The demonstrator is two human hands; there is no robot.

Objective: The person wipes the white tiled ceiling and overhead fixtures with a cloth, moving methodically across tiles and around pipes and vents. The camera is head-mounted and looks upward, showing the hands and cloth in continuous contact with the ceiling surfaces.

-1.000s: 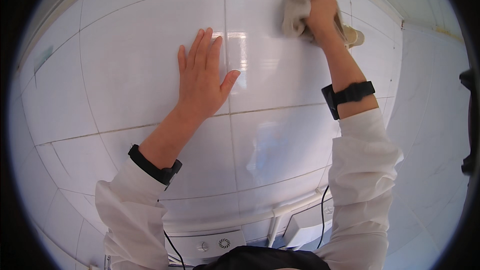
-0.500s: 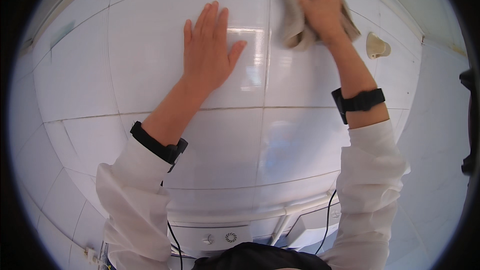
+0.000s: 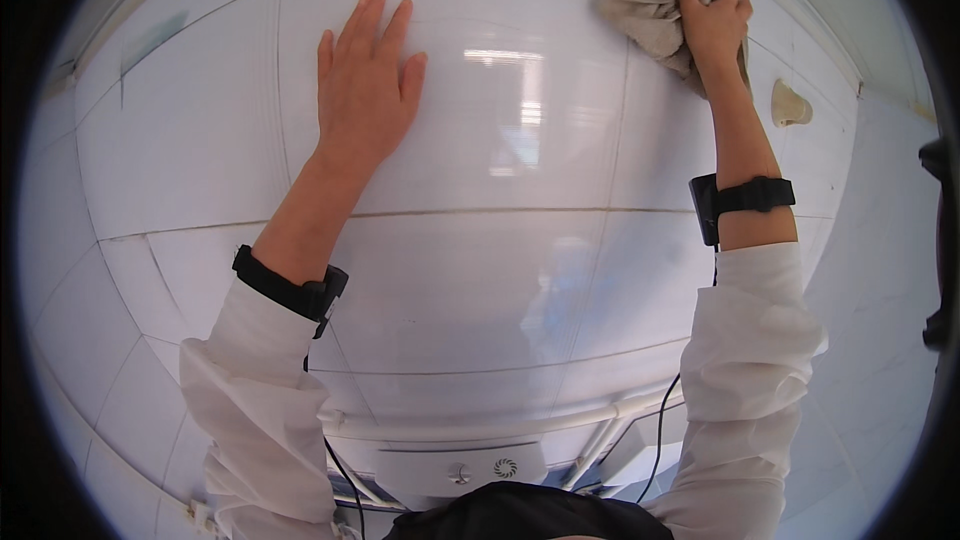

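Observation:
At the upper right, my right hand (image 3: 714, 28) is closed on a bunched greyish-beige cloth (image 3: 655, 12) and presses it against the white tiled wall (image 3: 480, 285). Folds of the cloth gather under the fingers, and part of it spreads out to the left. My left hand (image 3: 367, 90) lies flat on a glossy tile at the upper left, fingers stretched out and thumb apart, holding nothing. Black straps with small devices circle both wrists.
A beige fitting (image 3: 791, 103) sticks out of the wall right of my right forearm. Below run a white pipe (image 3: 520, 428) and a white box with a dial (image 3: 462, 468). Black cables hang beside both sleeves. A side wall (image 3: 870, 270) borders the right.
The cloth and my right hand have moved to the right, and its fingers now bunch the cloth more. My left hand appears further left against the tiles, partly because the view has shifted.

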